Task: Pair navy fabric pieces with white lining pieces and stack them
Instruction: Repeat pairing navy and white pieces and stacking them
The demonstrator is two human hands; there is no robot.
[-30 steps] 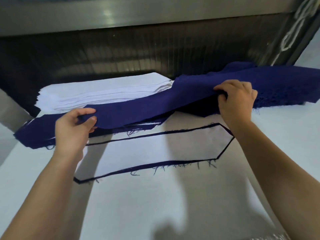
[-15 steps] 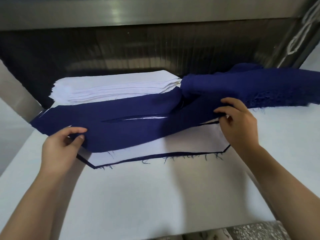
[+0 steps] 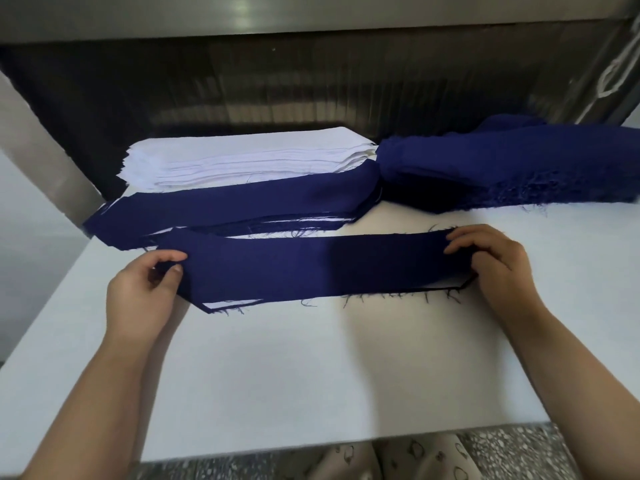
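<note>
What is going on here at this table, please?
A person holds a navy fabric piece by both ends. The left hand pinches one end and the right hand grips the other. It lies over a white lining piece, whose edge shows beneath it on the table. Behind it lie a stack of paired pieces, a stack of white lining and, at the right, a pile of navy fabric.

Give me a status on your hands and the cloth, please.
Left grip and right grip each hold an end of the long navy fabric strip. Strip lies over white lining piece on white table. Nothing blocking.
</note>
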